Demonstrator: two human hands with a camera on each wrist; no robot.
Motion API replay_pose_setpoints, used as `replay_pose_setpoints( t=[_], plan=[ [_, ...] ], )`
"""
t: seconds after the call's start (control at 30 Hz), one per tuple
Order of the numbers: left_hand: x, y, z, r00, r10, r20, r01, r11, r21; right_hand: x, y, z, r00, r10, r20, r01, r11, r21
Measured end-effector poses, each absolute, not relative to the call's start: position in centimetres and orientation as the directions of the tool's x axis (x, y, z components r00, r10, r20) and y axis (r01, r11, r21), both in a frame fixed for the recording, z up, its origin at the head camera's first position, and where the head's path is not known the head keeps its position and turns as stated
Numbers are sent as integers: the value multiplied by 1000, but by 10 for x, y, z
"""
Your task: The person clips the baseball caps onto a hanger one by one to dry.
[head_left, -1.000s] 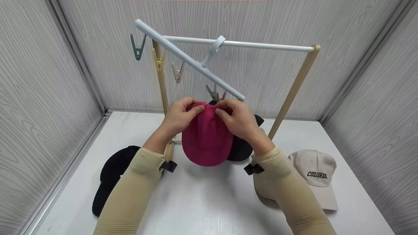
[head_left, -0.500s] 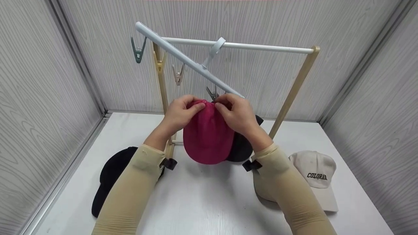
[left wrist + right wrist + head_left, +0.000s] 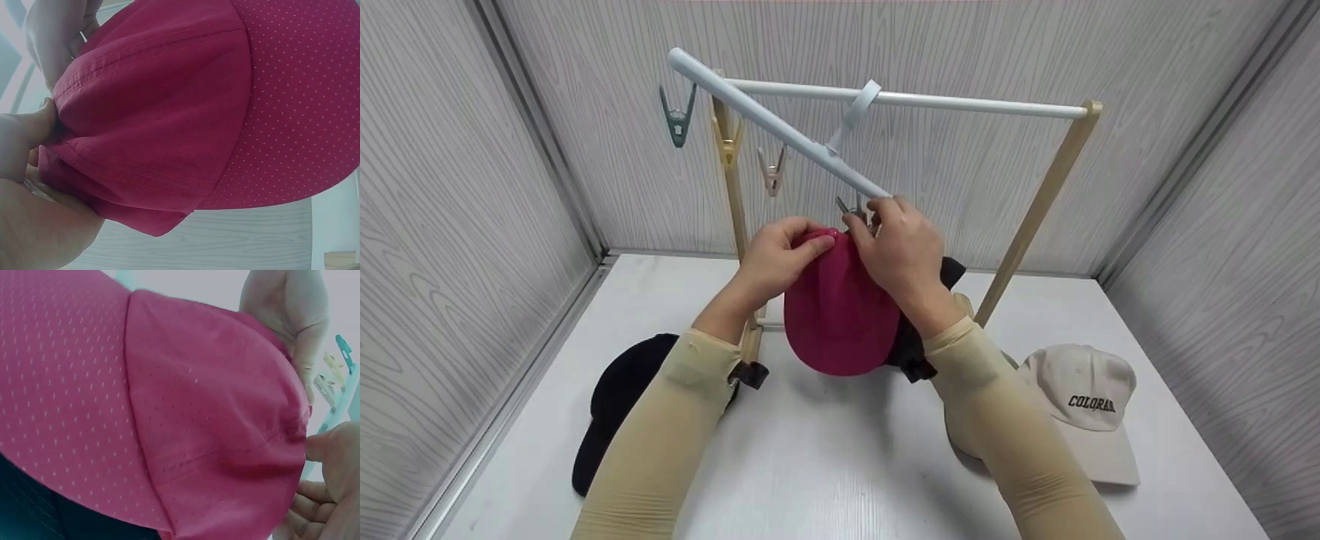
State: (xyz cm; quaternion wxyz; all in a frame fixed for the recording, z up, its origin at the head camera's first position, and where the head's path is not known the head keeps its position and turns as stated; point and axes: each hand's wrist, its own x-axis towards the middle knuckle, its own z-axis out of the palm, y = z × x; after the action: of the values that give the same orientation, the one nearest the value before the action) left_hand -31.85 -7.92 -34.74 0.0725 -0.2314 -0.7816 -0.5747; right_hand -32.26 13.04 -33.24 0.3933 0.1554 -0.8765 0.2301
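Observation:
A deep pink cap (image 3: 840,322) hangs brim down in mid-air; white dots on its brim (image 3: 304,101) show in the left wrist view. My left hand (image 3: 776,259) pinches the top of its crown between thumb and fingers. My right hand (image 3: 904,251) is just right of the crown, at the low end of the pale blue clip hanger (image 3: 780,127). Its thumb and forefinger pinch a clip there, mostly hidden by the hand. A grey clip (image 3: 844,206) hangs just beside them. Behind the pink cap is a black cap (image 3: 911,341), partly covered.
Green (image 3: 678,124), yellow (image 3: 727,146) and pale pink (image 3: 772,176) clips hang from the hanger, hooked on the rack's white rod (image 3: 982,105). A black cap (image 3: 622,405) lies left, a cream lettered cap (image 3: 1080,382) right. My right sleeve partly covers another cap (image 3: 960,431).
My right hand has let go of the pink cap's crown and moved slightly up to the clip at the hanger's low end. The left hand keeps its hold on the cap.

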Motion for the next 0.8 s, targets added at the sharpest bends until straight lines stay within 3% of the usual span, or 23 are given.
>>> replay_pose_setpoints(
  t=[0.4, 0.8],
  plan=[
    [-318, -78, -352, -875, 259, 408, 466, 228, 855, -326, 112, -328, -662, -70, 747, -284, 945, -164],
    [-315, -78, -351, -894, 251, 372, 429, 236, 872, -331, 103, -316, -760, -88, 643, -203, 973, -108]
  ],
)
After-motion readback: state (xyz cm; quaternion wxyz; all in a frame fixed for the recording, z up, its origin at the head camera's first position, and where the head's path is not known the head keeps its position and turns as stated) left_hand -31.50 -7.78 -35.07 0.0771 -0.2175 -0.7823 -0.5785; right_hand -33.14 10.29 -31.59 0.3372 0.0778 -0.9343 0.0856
